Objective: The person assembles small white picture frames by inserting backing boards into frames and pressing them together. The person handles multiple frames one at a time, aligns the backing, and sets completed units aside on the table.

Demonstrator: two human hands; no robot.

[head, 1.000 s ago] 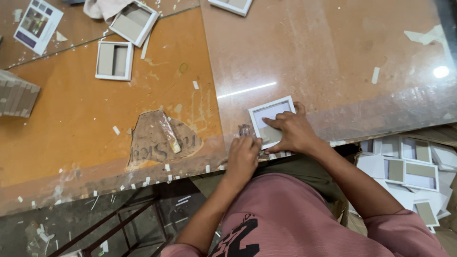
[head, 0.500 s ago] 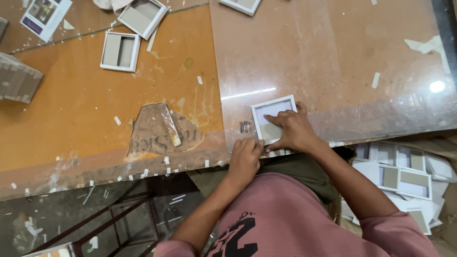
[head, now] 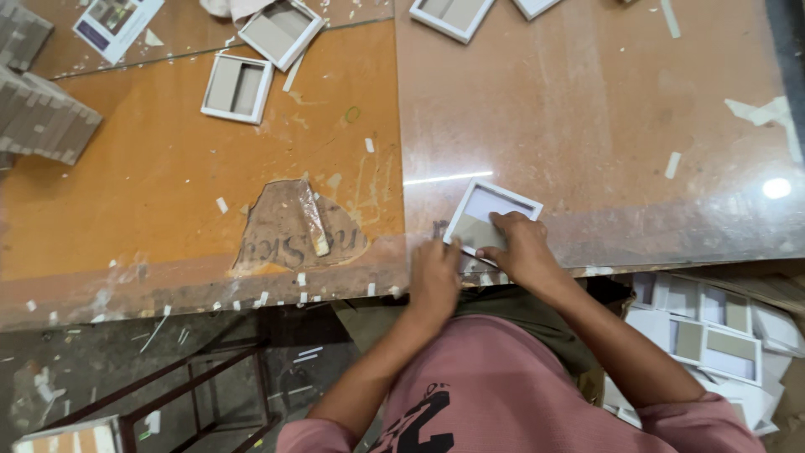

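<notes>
A small white picture frame [head: 495,207] lies flat near the front edge of the orange-brown table [head: 587,126]. My right hand [head: 518,249] rests on top of the frame's near part, fingers pressing down on it. My left hand [head: 434,270] sits at the frame's left corner by the table edge, fingers curled against it. Whether the left hand holds anything small is hidden.
More white frames lie at the back: one [head: 238,86] at left, another [head: 281,31] behind it, one [head: 453,14] at the top. Grey card stacks [head: 42,117] sit far left. A pile of frames [head: 713,335] lies below the table at right. Paper scraps litter the surface.
Both hands stay on the frame; the right hand has shifted slightly across it. The view has shifted a little, otherwise things are as before.
</notes>
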